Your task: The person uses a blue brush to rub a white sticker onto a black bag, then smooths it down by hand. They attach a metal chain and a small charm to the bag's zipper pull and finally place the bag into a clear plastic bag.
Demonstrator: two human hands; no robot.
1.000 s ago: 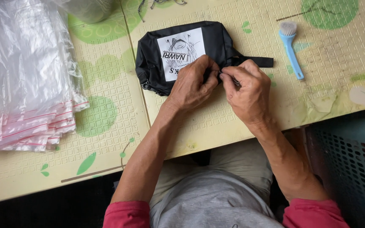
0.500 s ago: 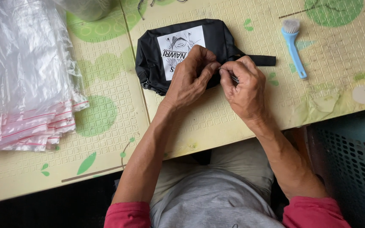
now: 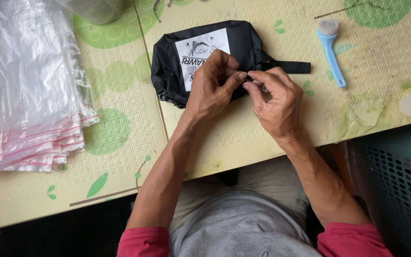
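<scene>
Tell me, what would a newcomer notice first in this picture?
First, the small black fabric pouch with a white printed patch at the table's top centre, with the left hand and right hand pinching at its edge. Next, the stack of clear plastic zip bags at the left.

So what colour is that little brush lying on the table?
The brush has a light blue handle and whitish bristles, seen in the head view.

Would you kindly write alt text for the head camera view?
Both hands, left hand and right hand, pinch at the edge of a black fabric pouch with a white printed patch on a yellow-green patterned table. Clear plastic bags are stacked left; a blue-handled brush lies right.
</scene>
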